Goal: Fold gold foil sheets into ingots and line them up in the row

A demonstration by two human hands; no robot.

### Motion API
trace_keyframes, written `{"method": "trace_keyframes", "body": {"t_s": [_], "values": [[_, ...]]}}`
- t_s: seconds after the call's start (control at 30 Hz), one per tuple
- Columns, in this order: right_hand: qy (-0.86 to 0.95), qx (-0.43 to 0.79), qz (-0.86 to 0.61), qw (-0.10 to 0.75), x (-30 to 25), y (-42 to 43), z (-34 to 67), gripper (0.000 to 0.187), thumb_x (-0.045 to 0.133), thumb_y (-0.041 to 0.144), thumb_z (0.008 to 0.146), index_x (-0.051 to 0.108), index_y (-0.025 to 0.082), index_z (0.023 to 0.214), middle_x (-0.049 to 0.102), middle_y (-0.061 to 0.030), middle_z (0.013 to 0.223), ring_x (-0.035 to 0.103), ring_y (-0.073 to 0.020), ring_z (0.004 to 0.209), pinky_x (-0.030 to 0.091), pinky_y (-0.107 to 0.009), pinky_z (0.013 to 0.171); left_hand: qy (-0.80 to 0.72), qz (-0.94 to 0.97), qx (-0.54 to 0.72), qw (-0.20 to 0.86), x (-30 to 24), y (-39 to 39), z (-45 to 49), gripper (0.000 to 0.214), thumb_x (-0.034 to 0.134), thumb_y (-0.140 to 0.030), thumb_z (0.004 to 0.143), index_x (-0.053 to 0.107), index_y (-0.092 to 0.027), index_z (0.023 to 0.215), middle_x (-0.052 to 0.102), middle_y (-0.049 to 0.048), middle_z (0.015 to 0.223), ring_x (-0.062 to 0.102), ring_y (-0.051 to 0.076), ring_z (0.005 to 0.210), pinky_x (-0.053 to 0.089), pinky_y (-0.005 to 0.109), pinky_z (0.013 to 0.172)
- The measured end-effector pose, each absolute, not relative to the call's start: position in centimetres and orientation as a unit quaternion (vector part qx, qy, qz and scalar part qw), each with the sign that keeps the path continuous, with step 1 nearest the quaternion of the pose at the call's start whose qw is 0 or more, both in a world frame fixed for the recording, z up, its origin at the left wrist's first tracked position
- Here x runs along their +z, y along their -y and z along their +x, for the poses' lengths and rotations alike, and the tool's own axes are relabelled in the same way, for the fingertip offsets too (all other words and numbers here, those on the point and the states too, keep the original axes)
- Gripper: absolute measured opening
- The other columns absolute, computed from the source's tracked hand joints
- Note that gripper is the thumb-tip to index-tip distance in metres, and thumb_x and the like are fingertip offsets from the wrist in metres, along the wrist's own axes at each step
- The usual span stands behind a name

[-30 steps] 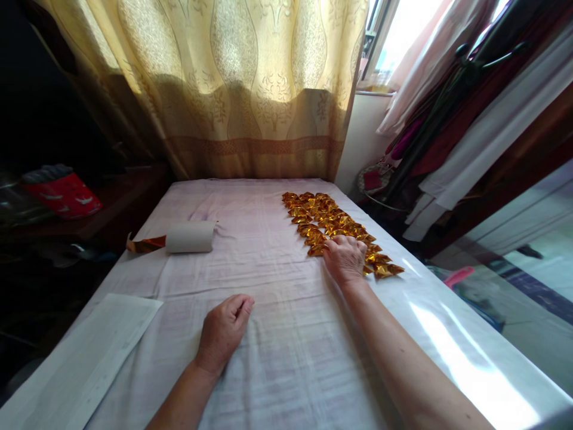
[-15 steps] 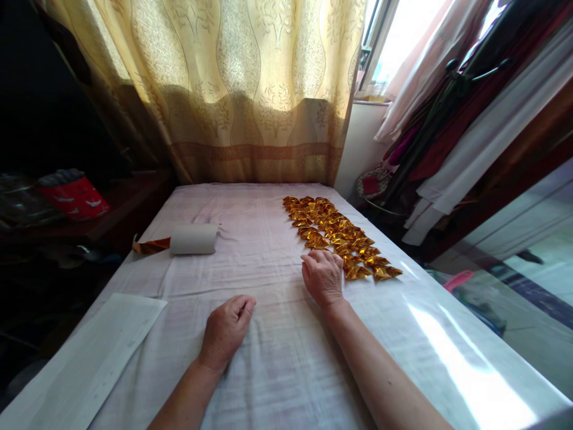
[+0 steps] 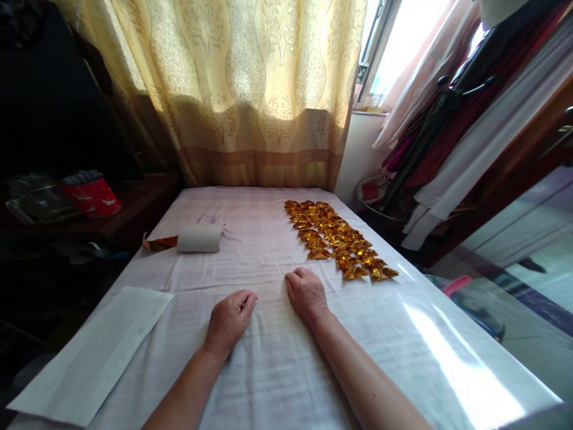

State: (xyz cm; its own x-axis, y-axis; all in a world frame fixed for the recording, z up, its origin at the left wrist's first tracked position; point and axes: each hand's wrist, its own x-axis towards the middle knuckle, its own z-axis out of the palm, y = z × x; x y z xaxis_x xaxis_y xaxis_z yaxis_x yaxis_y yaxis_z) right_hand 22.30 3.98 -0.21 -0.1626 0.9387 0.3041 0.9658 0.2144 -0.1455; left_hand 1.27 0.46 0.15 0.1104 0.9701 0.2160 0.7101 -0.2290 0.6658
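Observation:
My left hand (image 3: 230, 322) rests on the white cloth near the middle, closed in a loose fist with the thumb against the bent index finger; no object shows in it. To its right is my right hand (image 3: 308, 295), its fingers curled down and together, with nothing visible in them. Just beyond and to the right of that hand lie folded gold foil paper ingots (image 3: 340, 230), set in slanting rows. The closest one on the left side, a gold foil ingot (image 3: 319, 254), sits apart from my fingertips. Both palms are hidden from above.
A grey-white cardboard roll (image 3: 199, 238) lies at the left with an orange-gold strip (image 3: 161, 243) beside its end. A white paper sheet (image 3: 96, 352) lies at the near left. Beyond the cloth-covered table (image 3: 264, 370) hangs a yellow curtain (image 3: 250, 89); clothes hang at the right.
My right hand has drawn back from the foil ingots toward me and slightly left, uncovering the ingot at the row's near end. My left hand stays about where it was. The view has shifted slightly.

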Motion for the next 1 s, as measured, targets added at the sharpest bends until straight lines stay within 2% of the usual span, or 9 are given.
{"method": "trace_keyframes", "body": {"t_s": [0.5, 0.63, 0.83, 0.9, 1.0], "values": [[0.739, -0.025, -0.648, 0.185, -0.3, -3.3, 22.1, 0.021, 0.051, 0.021, 0.096, 0.072, 0.023, 0.097, 0.067, -0.0066, 0.098, 0.056, -0.0194, 0.093, 0.038, -0.027, 0.079, -0.600, 0.703, 0.323, 0.203, 0.4, -0.4, 1.4, 0.032, 0.045, -0.037, 0.090, 0.069, -0.022, 0.075, 0.072, 0.0020, 0.074, 0.065, 0.016, 0.072, 0.042, 0.024, 0.066], [0.736, -0.021, -0.651, 0.185, -0.3, -3.1, 22.1, 0.021, 0.052, 0.020, 0.095, 0.072, 0.023, 0.099, 0.066, -0.0065, 0.099, 0.056, -0.0195, 0.094, 0.038, -0.027, 0.079, -0.611, 0.690, 0.322, 0.219, 0.1, -1.1, 1.2, 0.032, 0.045, -0.039, 0.089, 0.070, -0.021, 0.080, 0.070, 0.0004, 0.068, 0.065, 0.016, 0.067, 0.043, 0.022, 0.061], [0.734, -0.016, -0.652, 0.187, -0.2, -2.9, 22.1, 0.021, 0.052, 0.021, 0.095, 0.073, 0.023, 0.098, 0.067, -0.0061, 0.099, 0.057, -0.0188, 0.093, 0.038, -0.026, 0.078, -0.629, 0.680, 0.303, 0.223, -0.2, -2.6, -0.2, 0.038, 0.042, -0.044, 0.088, 0.071, -0.020, 0.085, 0.071, -0.0021, 0.067, 0.061, 0.014, 0.050, 0.044, 0.023, 0.048], [0.734, -0.013, -0.652, 0.188, -0.1, -2.9, 22.1, 0.021, 0.052, 0.021, 0.095, 0.073, 0.023, 0.098, 0.067, -0.0061, 0.100, 0.057, -0.0186, 0.093, 0.038, -0.026, 0.077, -0.641, 0.683, 0.290, 0.196, 0.3, -3.5, -1.4, 0.035, 0.044, -0.042, 0.088, 0.071, -0.021, 0.086, 0.071, -0.0016, 0.069, 0.064, 0.015, 0.056, 0.047, 0.023, 0.054], [0.733, -0.008, -0.653, 0.189, 0.1, -2.8, 22.1, 0.021, 0.052, 0.020, 0.094, 0.073, 0.023, 0.097, 0.067, -0.0060, 0.099, 0.057, -0.0185, 0.092, 0.038, -0.026, 0.076, -0.669, 0.679, 0.274, 0.127, 1.8, -5.5, -3.8, 0.027, 0.051, -0.037, 0.086, 0.072, -0.023, 0.092, 0.074, 0.0027, 0.088, 0.069, 0.019, 0.081, 0.051, 0.026, 0.075]]}}
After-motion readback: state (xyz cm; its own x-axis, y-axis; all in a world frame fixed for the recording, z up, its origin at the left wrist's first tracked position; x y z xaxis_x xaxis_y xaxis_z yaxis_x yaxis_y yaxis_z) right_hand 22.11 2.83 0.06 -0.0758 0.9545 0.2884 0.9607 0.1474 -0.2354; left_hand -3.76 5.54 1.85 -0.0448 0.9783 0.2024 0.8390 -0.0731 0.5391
